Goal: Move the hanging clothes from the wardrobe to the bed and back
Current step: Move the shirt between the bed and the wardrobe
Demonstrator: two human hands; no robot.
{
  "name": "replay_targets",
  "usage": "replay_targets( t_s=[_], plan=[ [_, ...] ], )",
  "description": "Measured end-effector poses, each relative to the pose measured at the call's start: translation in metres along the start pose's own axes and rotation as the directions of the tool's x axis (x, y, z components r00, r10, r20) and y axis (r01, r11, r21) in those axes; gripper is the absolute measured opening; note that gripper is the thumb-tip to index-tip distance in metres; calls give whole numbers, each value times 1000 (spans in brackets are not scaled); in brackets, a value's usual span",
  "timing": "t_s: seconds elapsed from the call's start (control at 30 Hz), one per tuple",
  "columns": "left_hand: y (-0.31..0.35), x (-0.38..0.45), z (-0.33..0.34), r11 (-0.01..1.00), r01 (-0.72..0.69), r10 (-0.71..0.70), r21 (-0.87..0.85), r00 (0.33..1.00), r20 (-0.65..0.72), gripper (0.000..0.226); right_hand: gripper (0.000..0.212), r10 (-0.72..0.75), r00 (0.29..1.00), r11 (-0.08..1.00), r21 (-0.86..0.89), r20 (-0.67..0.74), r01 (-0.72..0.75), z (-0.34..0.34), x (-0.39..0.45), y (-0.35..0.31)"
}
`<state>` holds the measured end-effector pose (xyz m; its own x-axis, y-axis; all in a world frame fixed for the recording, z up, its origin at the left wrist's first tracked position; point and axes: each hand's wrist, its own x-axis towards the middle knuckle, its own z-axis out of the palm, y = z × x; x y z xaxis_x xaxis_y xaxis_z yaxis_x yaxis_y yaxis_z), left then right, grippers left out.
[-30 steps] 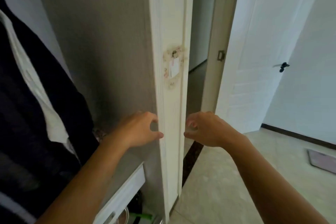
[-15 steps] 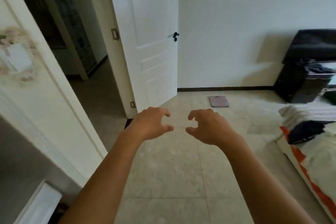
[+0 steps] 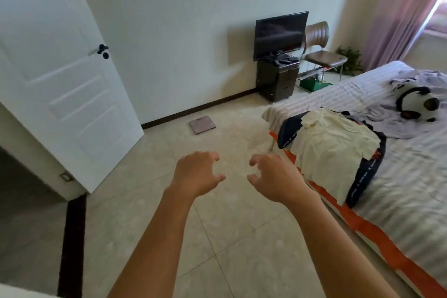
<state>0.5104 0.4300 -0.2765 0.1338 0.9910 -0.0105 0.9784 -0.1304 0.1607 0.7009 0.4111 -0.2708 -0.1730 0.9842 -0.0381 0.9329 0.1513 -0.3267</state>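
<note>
A pile of clothes lies on the near corner of the bed (image 3: 411, 176) at the right: a cream shirt (image 3: 331, 147) on top of a dark navy garment (image 3: 365, 176). My left hand (image 3: 196, 174) and my right hand (image 3: 273, 176) are stretched out in front of me over the tiled floor, fingers loosely curled, holding nothing. My right hand is just left of the bed's edge, short of the cream shirt. The wardrobe is out of view.
A white door (image 3: 60, 80) stands open at the left beside a dark doorway. A pink scale (image 3: 202, 124) lies on the floor by the wall. A TV (image 3: 280, 34) on a dark cabinet and a chair (image 3: 321, 53) stand at the back. A panda toy (image 3: 418, 104) lies on the bed.
The view has swung right, from the wardrobe and its hanging clothes to the room and the bed. Both hands stay out in front, empty, fingers loosely curled.
</note>
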Motion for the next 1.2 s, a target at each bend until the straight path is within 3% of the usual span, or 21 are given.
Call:
replay_targets(
  t_s=[0.3, 0.67, 0.9, 1.2],
  plan=[
    [70, 101, 36, 952, -254, 275, -169, 955, 113, 60, 36, 237, 970, 971, -15, -60, -238, -6, 31, 82],
    [100, 263, 48, 846, -478, 519, -237, 841, 156, 59, 23, 478, 871, 878, 60, -111, -474, -19, 136, 150],
    [132, 333, 58, 790, -556, 605, -258, 776, 178, 52, 40, 577, 811, 816, 103, -100, -568, -32, 177, 189],
    [213, 418, 78, 764, -582, 642, -279, 730, 235, 49, 41, 616, 778, 787, 158, -124, -597, -55, 232, 286]
  ],
)
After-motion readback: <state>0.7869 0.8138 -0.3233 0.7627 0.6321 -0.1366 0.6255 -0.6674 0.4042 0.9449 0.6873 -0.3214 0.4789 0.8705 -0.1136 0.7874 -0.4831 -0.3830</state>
